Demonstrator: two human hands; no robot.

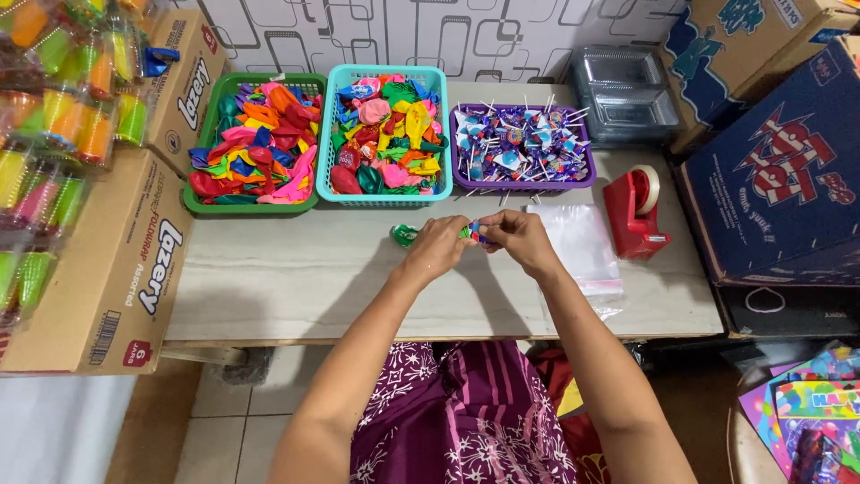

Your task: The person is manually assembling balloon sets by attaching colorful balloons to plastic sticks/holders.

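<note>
Just above the worktop (296,287), both hands meet at the middle of the view. The left hand (436,248) is curled, its fingers pinched shut on a green balloon (405,236), whose rounded end sticks out to the left of the knuckles and lies on or just over the pale surface. The right hand (518,240) is likewise closed at the fingertips, gripping a small lolly (477,235) in a blue and purple wrapper, which sits between the two hands and touches both. Whether balloon and lolly are joined I cannot tell, since the fingers cover the spot.

Just beside the right hand, on its far right, lies a stack of clear bags (582,242), and beyond that stands a red tape dispenser (634,215). Along the back of the worktop stand three baskets in a row: a green basket (199,203) heaped with balloons, a teal basket (333,125) with more of them, and a purple basket (524,185) full of lollies with white sticks. The hands are near the teal and purple ones, in front of the gap between them.
</note>
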